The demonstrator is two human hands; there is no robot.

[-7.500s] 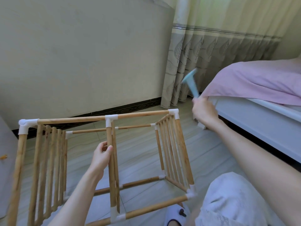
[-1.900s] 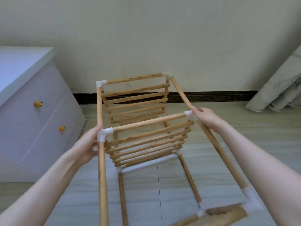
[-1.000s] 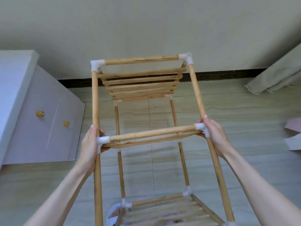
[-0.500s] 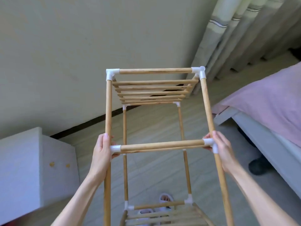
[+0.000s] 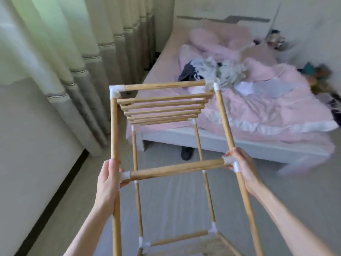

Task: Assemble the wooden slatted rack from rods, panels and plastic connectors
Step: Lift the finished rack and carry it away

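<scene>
Behind the work, in the head view, a bed (image 5: 230,143) with pink bedding and a heap of clothes (image 5: 212,71) is standing close, long curtains (image 5: 88,58) are hanging on the left, and a grey floor (image 5: 175,200) is lying below; the far side of the picture is blurred. The wooden rack (image 5: 160,106) is being held up in the air in front of the person, with its long rods running away from the camera and its far slatted panel hanging over the edge of the bed. The left hand (image 5: 108,179) is gripping the left long rod at the white plastic connector (image 5: 124,176) of the middle crossbar (image 5: 177,168), with fingers curled round it. The right hand (image 5: 241,166) is gripping the right long rod at the opposite connector (image 5: 232,162) in the same way. I am judging that the assembly is nearly done and the rack is only being carried or turned. From here the danger is that the joints are only pushed together: if the hands are pulling outward or twisting, a rod could be slipping out of its connector. The far end could also be knocking against the bed, which would lever the corners loose. A dark shoe (image 5: 186,153) on the floor under the bed edge could be catching a foot.
</scene>
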